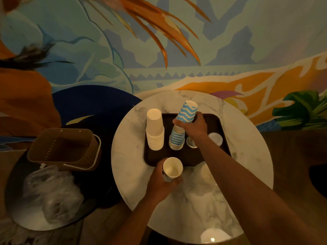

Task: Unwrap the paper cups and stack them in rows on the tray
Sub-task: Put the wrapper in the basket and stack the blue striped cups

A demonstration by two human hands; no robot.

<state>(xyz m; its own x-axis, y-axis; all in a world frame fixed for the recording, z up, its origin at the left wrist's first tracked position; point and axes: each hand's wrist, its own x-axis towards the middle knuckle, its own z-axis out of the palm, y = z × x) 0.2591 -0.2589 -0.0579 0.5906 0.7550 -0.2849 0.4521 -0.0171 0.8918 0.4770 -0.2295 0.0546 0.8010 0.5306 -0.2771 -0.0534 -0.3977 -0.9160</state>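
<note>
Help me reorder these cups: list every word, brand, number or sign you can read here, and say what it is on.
No readable text in this view.
Wavy blue cups in the right hand: pattern only, no words.
Wavy stack on the tray: pattern only.
Plain white stack: blank.
Cup in the left hand: dark marks on its side, too blurred to read.
Small cup on the tray: blue specks, too small to tell.

Both arms are bare along their whole visible length: the left forearm (138, 214) at the lower middle of the frame, the right forearm (247, 177) at the lower right. The left hand (161, 183) and right hand (195, 127), nearer the centre, are bare too.
</note>
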